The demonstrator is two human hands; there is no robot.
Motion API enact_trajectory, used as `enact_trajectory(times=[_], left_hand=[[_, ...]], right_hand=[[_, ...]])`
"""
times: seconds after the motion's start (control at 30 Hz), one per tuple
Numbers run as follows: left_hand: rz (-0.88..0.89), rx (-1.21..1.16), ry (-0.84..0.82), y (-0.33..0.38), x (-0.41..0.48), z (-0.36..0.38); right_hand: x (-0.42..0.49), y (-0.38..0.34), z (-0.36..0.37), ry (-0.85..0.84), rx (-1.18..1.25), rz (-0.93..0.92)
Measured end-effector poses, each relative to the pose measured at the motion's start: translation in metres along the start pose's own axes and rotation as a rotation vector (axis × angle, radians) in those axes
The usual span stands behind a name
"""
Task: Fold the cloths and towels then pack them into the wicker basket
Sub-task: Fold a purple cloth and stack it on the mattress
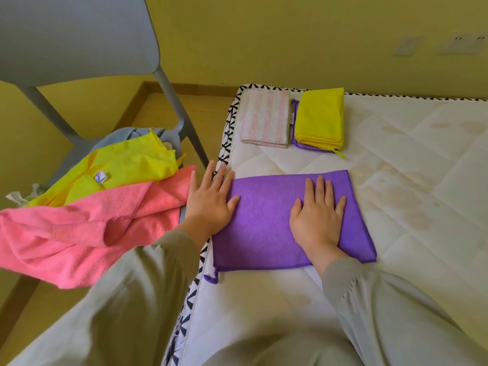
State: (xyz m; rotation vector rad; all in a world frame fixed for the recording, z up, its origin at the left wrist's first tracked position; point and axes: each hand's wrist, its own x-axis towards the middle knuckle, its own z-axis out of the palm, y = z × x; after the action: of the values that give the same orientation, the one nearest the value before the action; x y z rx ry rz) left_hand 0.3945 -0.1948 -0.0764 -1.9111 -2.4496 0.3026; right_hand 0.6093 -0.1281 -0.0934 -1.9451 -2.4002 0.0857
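A folded purple cloth (266,225) lies flat on the white mattress (412,186) near its left edge. My left hand (210,202) presses flat on the cloth's left end, fingers straight and spread. My right hand (318,210) lies flat on its right half. Behind it rest a folded pink-striped towel (265,118) and a folded yellow cloth (319,118) stacked on another purple cloth (297,142). Unfolded cloths are piled to the left: pink (79,228), yellow (124,170) and a blue one (118,137). No wicker basket is visible.
A grey plastic chair (79,35) stands at the left, with the unfolded pile around its seat. The mattress has a black-and-white trimmed edge (227,143). A yellow wall runs behind, with wall sockets (446,44) at the upper right.
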Motion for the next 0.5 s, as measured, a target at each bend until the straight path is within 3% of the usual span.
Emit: enact_trajectory(times=[0.07,0.17,0.23,0.37,0.5], left_hand=[[-0.004,0.014,0.067,0.011,-0.002,-0.018],[0.158,-0.131,0.153,0.053,-0.023,-0.027],[0.211,-0.198,0.07,0.066,-0.046,-0.01],[0.059,-0.276,0.04,0.051,-0.056,0.016],[0.079,-0.272,0.048,0.056,-0.057,0.015]], right_hand=[[0.0,-0.001,0.0,-0.002,0.003,0.005],[-0.001,-0.001,0.001,0.006,0.025,0.015],[0.001,-0.001,0.0,-0.001,0.005,0.008],[0.003,-0.001,-0.002,-0.015,-0.007,-0.003],[0.002,0.01,-0.003,-0.056,-0.026,-0.058]])
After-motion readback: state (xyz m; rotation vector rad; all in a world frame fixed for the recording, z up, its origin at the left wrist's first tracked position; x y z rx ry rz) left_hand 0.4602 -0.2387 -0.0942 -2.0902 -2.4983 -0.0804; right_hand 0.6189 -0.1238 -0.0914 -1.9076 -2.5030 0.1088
